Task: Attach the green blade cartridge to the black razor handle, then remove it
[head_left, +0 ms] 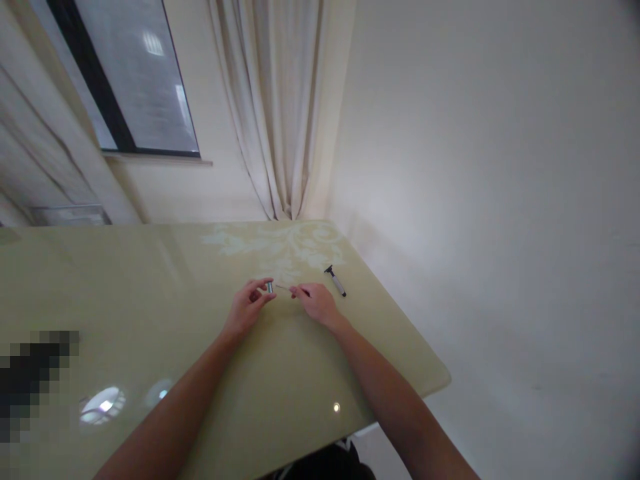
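Note:
Between the thumb and fingers of my left hand [250,303] is a small metallic cylinder [270,287], held above the table. My right hand [315,301] pinches a thin, light-coloured stick [283,287], whose tip points left at the cylinder with a small gap between them. What the far end of the stick looks like is too small to tell. A razor [338,283] with a grey handle and black head lies on the table just beyond my right hand.
The glossy, pale green table [150,300] has a white floral pattern near its far edge. A wall [475,200] runs along its right side. Curtains [280,100] and a window [135,73] stand behind. A blurred-out dark shape is at the left.

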`<state>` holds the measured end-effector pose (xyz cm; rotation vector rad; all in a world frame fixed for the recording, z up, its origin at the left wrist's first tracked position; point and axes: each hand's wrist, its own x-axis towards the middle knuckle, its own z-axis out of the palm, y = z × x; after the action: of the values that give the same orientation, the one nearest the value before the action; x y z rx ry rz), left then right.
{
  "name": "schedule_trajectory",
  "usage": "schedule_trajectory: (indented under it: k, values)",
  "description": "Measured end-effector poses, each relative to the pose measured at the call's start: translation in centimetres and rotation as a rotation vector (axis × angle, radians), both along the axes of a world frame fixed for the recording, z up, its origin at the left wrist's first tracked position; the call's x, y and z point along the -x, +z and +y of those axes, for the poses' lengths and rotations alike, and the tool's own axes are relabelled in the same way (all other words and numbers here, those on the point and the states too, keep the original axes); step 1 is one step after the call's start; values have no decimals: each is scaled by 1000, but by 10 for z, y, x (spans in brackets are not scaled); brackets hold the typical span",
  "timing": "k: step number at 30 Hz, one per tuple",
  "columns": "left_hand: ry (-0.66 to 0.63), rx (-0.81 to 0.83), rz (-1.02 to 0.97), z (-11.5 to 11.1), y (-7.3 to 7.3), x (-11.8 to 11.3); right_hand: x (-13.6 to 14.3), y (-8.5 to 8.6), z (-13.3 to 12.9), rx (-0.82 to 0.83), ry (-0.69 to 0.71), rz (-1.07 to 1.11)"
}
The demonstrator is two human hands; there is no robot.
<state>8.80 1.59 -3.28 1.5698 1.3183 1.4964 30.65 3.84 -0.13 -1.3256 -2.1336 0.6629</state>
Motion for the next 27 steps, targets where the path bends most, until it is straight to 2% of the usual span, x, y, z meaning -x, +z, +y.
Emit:
schedule_trajectory:
  k: [4,8,12,16,20,23,27]
  values:
    - [-9,6,4,-1,1,0,0,1,-1,9,77,22]
    - [-14,10,10,-3,2,0,0,0,-1,-3,-20,15]
    - [-15,10,16,-2,3,0,0,-1,-1,19,72,37]
    - [-6,-4,11,-1,2,0,0,-1,-1,-12,-26,5]
    - [-15,-4,3,-1,0,-1,0,0,-2,5,76,27]
    - [-13,-7,-2,0,-1,0,0,0,-3,-14,-11,1]
    - [-14,-9,9,-1,-1,-1,0,0,-3,-1,78,8]
